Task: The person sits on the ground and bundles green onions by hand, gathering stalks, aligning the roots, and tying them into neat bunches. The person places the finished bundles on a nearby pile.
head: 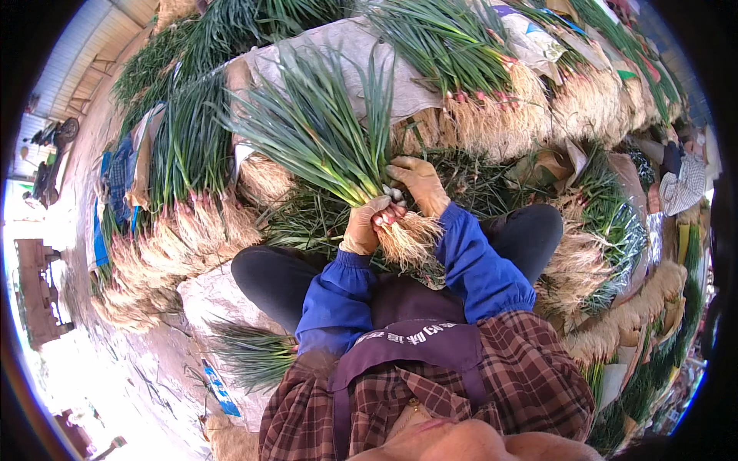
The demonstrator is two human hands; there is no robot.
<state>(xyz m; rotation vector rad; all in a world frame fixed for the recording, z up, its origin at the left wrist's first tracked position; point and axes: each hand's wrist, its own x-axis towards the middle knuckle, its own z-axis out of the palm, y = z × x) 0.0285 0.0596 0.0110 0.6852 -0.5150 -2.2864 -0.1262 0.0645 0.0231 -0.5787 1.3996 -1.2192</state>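
Note:
My left hand (364, 226), in a tan glove, is closed around a bunch of scallions (331, 138) just above the bulbs. Long green leaves fan out away from me, and the pale roots (408, 239) hang towards my lap. On the other side of the bunch is my right hand (424, 183), gloved alike. Its bent fingers touch the stems beside the pinkish-white bulbs (392, 212); its thumb is hidden, so I cannot tell whether it grips any. Loose green leaves (305, 222) lie beneath and beyond my hands, between my bent knees.
Stacked scallions (193, 150) stand at the left, roots towards me. Ahead, more scallions (461, 63) lie on pale sheeting (340, 49). Another heap (602, 230) sits close by my right knee. A small bunch (253, 351) lies at my left. Another person (683, 178) is at the far right.

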